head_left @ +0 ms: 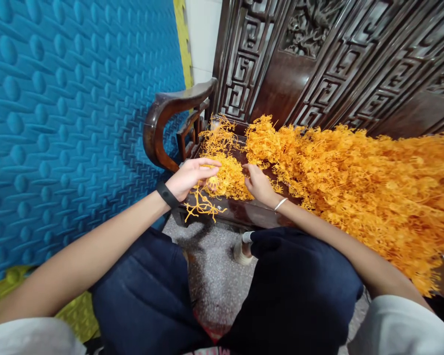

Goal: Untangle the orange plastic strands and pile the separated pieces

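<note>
My left hand, with a black band on the wrist, curls its fingers round a small rounded yellow plastic piece. Beneath and beside it lies a small heap of yellow-orange branching plastic pieces on the dark wooden seat. At the right side of this heap is my right hand, wearing a thin bracelet. Its fingers are bent together, and their tips are too small to show what is between them. Several thin branching pieces hang over the seat's front edge below my left hand.
A large pile of orange plastic pieces covers the bench to the right. A curved wooden armrest stands at the left, and a carved backrest rises behind. Blue foam matting lies left; speckled floor shows between my legs.
</note>
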`<state>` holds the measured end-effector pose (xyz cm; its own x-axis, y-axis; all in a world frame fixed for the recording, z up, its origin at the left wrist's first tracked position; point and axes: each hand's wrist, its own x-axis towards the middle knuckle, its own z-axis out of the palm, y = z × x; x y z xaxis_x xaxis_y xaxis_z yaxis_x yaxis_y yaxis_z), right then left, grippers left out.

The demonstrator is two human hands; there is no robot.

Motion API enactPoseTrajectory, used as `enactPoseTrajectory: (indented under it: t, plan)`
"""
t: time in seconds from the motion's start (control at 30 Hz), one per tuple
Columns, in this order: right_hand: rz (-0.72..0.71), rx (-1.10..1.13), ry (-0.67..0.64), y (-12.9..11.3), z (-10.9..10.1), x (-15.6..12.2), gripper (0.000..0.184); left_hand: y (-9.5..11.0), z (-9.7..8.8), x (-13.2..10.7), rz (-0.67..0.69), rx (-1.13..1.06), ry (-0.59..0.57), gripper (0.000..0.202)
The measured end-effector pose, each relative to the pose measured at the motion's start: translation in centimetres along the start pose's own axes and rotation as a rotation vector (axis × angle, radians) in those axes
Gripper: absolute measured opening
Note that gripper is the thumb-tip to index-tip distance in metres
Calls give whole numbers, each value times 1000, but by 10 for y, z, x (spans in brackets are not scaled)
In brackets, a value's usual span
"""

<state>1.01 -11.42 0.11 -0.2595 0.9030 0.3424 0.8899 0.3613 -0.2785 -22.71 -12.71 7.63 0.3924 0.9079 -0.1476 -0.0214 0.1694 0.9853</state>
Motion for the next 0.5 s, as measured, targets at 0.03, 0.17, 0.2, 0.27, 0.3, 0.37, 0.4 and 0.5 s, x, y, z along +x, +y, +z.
enactPoseTrajectory:
  t: [0.03,0.17,0.2,0.27,0.3,0.37,0.4,0.5]
  plan:
    - [-27,59,53,-3,-3,1,32,-2,-1,1,-1,13,-8,22]
    - [-56,332,203,-22,-19,3,20,-7,-3,2,-13,-15,-28,24]
    - [-52,386,217,-27,-24,3,18,-8,-3,1,-13,-36,-23,24]
    - [-75,460,215,-38,-33,1,14,-10,-3,1,-23,-70,-21,22]
    - [-111,477,201,-44,-37,0,13,-10,-3,1,-31,-81,-24,22]
    - [-210,482,149,-56,-45,-2,12,-11,-3,2,-42,-101,-21,23]
    - [-258,476,110,-61,-48,-3,12,-11,-3,2,-40,-112,-16,24]
    - [-340,448,-9,-75,-53,-3,13,-12,-3,1,-3,-145,10,25]
